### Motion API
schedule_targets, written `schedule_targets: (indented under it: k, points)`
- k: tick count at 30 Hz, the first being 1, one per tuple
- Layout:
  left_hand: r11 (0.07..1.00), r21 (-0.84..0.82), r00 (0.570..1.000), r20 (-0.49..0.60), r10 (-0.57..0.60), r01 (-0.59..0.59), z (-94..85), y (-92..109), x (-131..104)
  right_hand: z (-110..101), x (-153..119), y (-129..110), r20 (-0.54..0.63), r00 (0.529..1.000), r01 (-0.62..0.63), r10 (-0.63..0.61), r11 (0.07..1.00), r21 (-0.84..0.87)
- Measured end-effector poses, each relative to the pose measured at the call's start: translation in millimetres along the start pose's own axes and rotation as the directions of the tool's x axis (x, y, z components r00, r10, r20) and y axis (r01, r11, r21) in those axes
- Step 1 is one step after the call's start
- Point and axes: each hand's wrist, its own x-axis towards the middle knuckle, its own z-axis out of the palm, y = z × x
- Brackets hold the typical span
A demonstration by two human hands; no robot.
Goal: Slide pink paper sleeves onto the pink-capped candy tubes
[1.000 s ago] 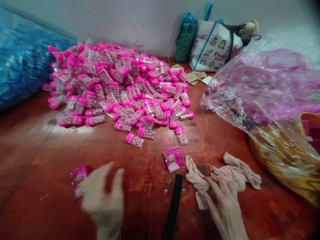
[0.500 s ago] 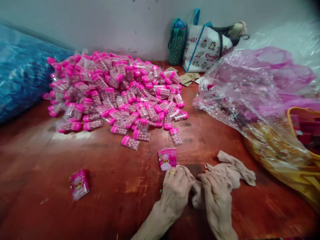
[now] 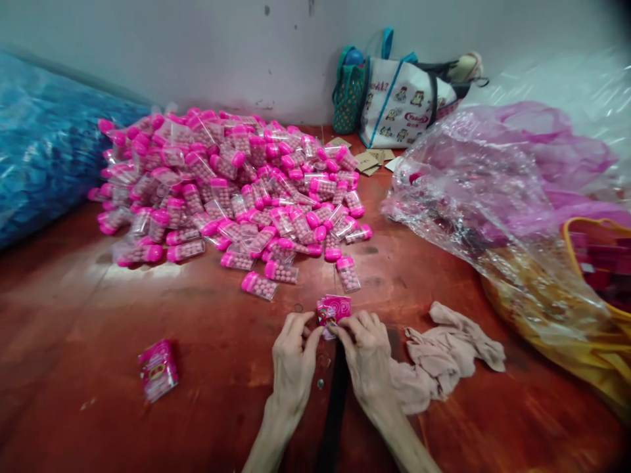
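Note:
A small stack of pink printed cards [image 3: 336, 307] lies on the table in front of me. At its lower left corner, the thumb and forefinger of my left hand [image 3: 292, 351] are closed in a pinch. My right hand [image 3: 365, 351] grips the lower right side, its thumb laid toward the middle and its other fingers curled. The fingers hide the stack's lower part. To the right of that hand a crumpled beige cloth [image 3: 456, 348] rests on the table. Farther left lies a second pink printed stack [image 3: 158, 369], untouched.
A heap of clear, pink-capped bottles of pink beads [image 3: 236, 190] spreads across the back of the red-brown table [image 3: 217, 394]. A blue plastic sack [image 3: 54, 151] stands left. Right are clear and pink plastic bags [image 3: 493, 171] and a yellow container [image 3: 557, 355]. Tote bags [image 3: 399, 108] stand behind.
Both hands have let go of the beige cloth, which now lies alone on the right. They have moved left and up to the pink card stack.

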Motion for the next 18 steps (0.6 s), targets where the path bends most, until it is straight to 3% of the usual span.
schedule_targets:
  k: [4, 7, 12, 14, 16, 18]
  points:
    - [0.999, -0.039, 0.998, -0.054, -0.021, 0.019, 5.6, 1.3, -0.5, -3.6, -1.3, 1.5, -0.035, 0.998, 0.044, -0.043, 0.999, 0.027]
    - [0.986, -0.141, 0.992, -0.078, -0.101, 0.090, 0.9, 7.1, 4.0, -7.5, -3.3, -1.4, -0.074, 0.992, 0.103, -0.099, 0.994, 0.046]
    - [0.885, -0.411, 0.975, 0.073, -0.209, 0.220, -7.1, 25.1, 18.8, -11.5, -6.4, -7.8, -0.096, 0.978, 0.196, -0.188, 0.977, 0.085]
    - [0.814, -0.515, 0.963, 0.142, -0.228, 0.269, -7.4, 29.2, 23.0, -11.7, -5.6, -10.8, -0.120, 0.984, 0.147, -0.129, 0.976, 0.159]
    - [0.774, -0.563, 0.957, 0.162, -0.240, 0.290, -6.7, 31.0, 25.4, -11.5, -2.6, -14.1, -0.125, 0.991, -0.003, 0.047, 0.944, 0.331]
    - [0.746, -0.593, 0.952, 0.168, -0.256, 0.305, -5.4, 32.6, 27.2, -11.0, 2.6, -17.8, -0.017, 0.972, -0.187, 0.232, 0.820, 0.541]
